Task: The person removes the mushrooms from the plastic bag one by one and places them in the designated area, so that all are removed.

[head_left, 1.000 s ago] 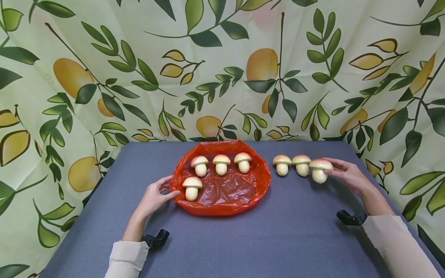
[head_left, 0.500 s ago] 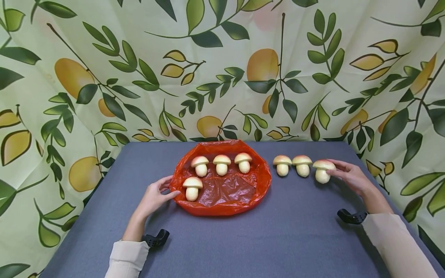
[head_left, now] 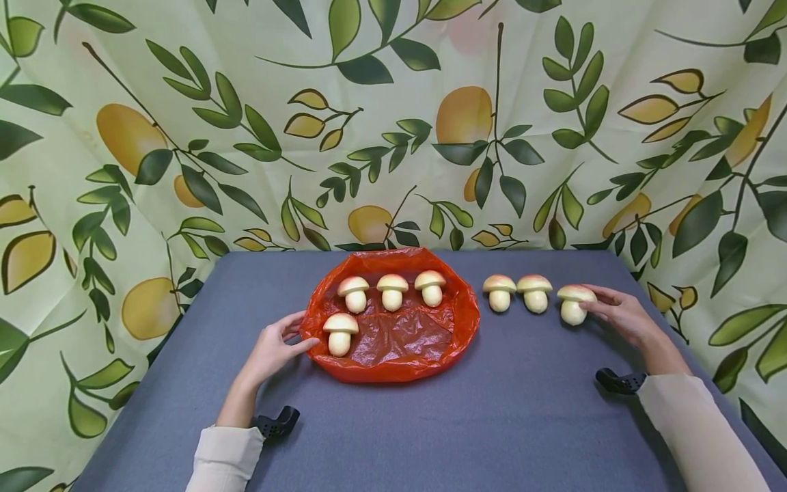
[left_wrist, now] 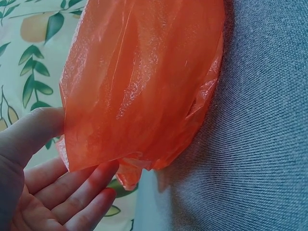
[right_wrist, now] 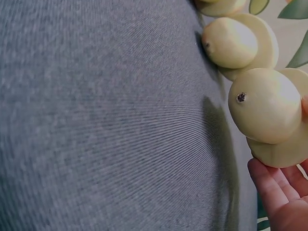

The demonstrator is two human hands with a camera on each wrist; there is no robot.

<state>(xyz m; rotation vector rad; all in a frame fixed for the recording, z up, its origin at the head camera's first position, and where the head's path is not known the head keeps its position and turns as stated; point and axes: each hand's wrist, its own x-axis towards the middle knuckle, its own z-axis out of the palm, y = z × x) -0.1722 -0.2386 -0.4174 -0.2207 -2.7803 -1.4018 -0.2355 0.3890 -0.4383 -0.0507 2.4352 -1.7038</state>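
A red plastic bag lies spread like a bowl, with a mushroom at its front left and three more along its back. The left hand holds the bag's left rim between thumb and fingers; in the left wrist view the thumb is on one side of the red film and the fingers are under it. At the right, the right hand grips a mushroom by its right side. The right wrist view shows that mushroom's round stem with fingertips at its cap.
Two mushrooms stand side by side between the bag and the right hand. Grey-blue cloth covers the table, and a leaf-and-fruit patterned curtain rises along its back edge. Each wrist wears a black device.
The right hand has moved slightly to the right with its mushroom, widening the gap to the neighbouring one. The left hand and the bag have stayed in place.
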